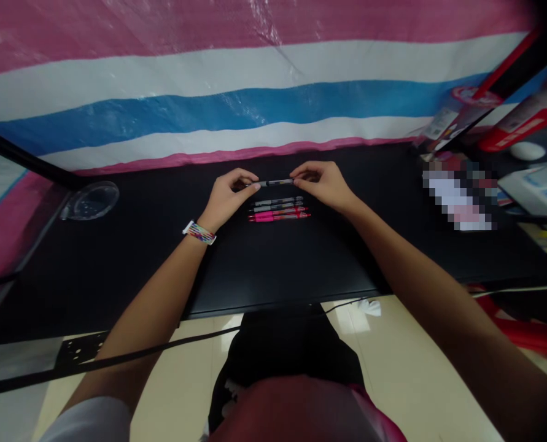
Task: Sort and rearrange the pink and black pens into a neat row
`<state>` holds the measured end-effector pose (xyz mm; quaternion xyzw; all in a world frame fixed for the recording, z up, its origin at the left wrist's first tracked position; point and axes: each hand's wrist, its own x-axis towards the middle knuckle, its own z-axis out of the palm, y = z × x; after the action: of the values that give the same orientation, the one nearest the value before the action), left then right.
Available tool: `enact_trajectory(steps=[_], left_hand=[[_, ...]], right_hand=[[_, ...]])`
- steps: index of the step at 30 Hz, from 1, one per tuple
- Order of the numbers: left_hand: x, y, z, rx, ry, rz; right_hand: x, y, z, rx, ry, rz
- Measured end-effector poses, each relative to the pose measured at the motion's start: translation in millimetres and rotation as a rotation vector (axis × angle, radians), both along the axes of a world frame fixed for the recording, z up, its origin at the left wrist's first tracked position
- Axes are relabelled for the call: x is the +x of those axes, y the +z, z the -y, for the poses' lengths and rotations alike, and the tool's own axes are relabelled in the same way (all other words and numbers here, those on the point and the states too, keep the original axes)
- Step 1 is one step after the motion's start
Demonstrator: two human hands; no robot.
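A dark pen (277,182) lies level between my two hands, just above or on the black table. My left hand (231,191) pinches its left end, and my right hand (321,182) pinches the right end. Directly below it, on the table, several pens lie side by side, parallel to it. Those nearer the hands are grey and black pens (277,202); closest to me is a pink and red pen (277,215). A colourful woven band circles my left wrist.
A clear plastic lid or dish (91,201) sits at the table's left. On the right stand a clear container (457,116), a red and white bottle (522,120), a white round object (528,151) and blurred packets. Striped plastic sheeting (236,107) hangs behind the black table (273,270).
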<state>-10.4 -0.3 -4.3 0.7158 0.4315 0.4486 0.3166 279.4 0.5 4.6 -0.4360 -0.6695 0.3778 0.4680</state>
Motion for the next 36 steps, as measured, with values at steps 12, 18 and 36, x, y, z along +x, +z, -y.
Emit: enact_trajectory(steps=[12, 18, 36], left_hand=[[0.6, -0.4, 2.3, 0.131, -0.040, -0.320], [-0.2, -3.5, 0.5, 0.137, -0.034, -0.352], [2.7, 5.7, 7.0, 0.117, -0.015, -0.443]], right_hand=[[14.8, -6.6, -4.6, 0.185, 0.103, 0.370], [15.3, -6.9, -4.8, 0.179, 0.121, 0.382], [11.6, -1.1, 0.9, 0.273, 0.081, 0.486]])
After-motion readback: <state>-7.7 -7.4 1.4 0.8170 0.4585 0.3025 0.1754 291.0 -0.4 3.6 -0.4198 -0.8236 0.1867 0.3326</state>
